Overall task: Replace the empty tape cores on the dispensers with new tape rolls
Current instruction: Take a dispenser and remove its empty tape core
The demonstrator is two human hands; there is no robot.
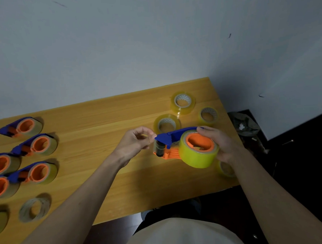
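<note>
a: yellow tape roll (199, 155) is already seated on the orange hub of the blue dispenser (176, 137). i'd judge the step in hand is threading the loose end over the roller toward the cutter.

b: who's holding what?

a: right hand (223, 144) is curled around the roll and the dispenser's back, keeping it lifted just above the wooden table (104, 124). left hand (135, 142) sits at the dispenser's nose, thumb and fingertip pinched together right against the blue front edge. whether there's tape between them i can't tell; it's clear and too thin to see.

b: next move?

a: probably a steady pull across the roller, keeping the film flat, right hand bracing so the roll turns without slipping.

b: what's left?

a: three fresh rolls (166, 123) lie beyond the hands, loaded dispensers (34, 145) are grouped far left, and an empty core (34, 208) lies near them.
</note>
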